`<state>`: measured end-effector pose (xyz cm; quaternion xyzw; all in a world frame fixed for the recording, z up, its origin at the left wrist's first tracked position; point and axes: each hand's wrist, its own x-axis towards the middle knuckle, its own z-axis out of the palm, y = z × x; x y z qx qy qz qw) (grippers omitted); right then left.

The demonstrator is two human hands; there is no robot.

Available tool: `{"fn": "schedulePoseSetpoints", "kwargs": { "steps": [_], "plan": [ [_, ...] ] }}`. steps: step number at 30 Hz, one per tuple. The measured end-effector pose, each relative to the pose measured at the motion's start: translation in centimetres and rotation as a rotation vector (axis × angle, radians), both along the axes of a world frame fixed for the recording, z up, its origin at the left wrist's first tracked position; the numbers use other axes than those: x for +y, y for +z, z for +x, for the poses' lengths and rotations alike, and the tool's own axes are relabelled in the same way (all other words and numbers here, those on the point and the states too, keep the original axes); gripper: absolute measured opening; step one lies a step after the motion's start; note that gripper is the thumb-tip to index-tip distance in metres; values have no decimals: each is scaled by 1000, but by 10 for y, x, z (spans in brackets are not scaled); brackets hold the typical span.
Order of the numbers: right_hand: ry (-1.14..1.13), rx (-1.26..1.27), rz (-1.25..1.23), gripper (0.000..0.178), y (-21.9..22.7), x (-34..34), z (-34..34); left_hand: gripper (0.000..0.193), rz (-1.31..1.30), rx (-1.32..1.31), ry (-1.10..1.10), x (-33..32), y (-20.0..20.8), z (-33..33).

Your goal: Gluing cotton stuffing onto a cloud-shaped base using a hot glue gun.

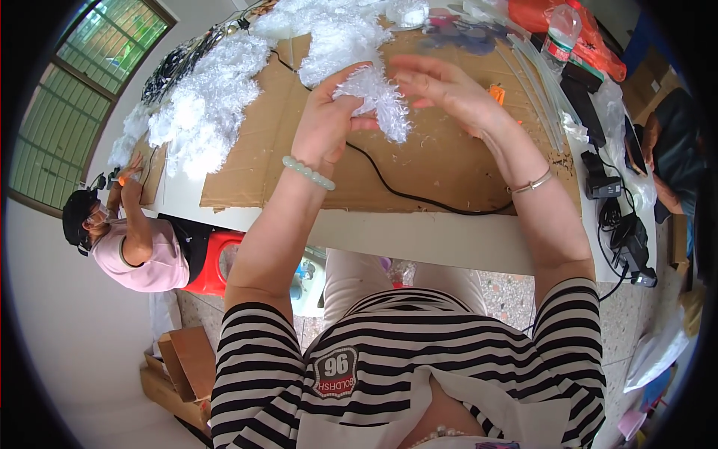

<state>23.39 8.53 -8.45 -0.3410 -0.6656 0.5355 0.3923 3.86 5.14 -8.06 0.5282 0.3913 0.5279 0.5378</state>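
A small piece of shaggy white tinsel-like material (390, 112) hangs over the cardboard, pinched between the thumb and fingers of my left hand (329, 116). Its loose strands point down and to the right. My right hand (441, 88) hovers just right of it, fingers stretched and apart; no thing shows in it. Behind my left hand lies a larger strip of the same white material (340, 46), reaching to the table's far side. Another big fluffy white heap (206, 105) spreads to the left.
A flat cardboard sheet (262, 176) covers the table, crossed by a black cable (396, 191). At right are an orange tool (496, 93), clear glue sticks (535, 90), a plastic bottle (561, 37) and black adapters (632, 247). A co-worker (138, 247) sits at left; another person (669, 150) is at right.
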Motion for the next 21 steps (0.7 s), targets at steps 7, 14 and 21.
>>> {"fn": "schedulePoseSetpoints", "kwargs": {
  "steps": [7,14,21],
  "plan": [
    [286,136,85,68,-18,-17,-22,39,60,155,160,-16,5,10],
    [148,-6,-132,23,-5,-10,-7,32,91,-55,87,-27,10,-4],
    [192,-28,-211,18,18,-19,10,19,28,-486,228,-32,15,-5]
  ]
}}
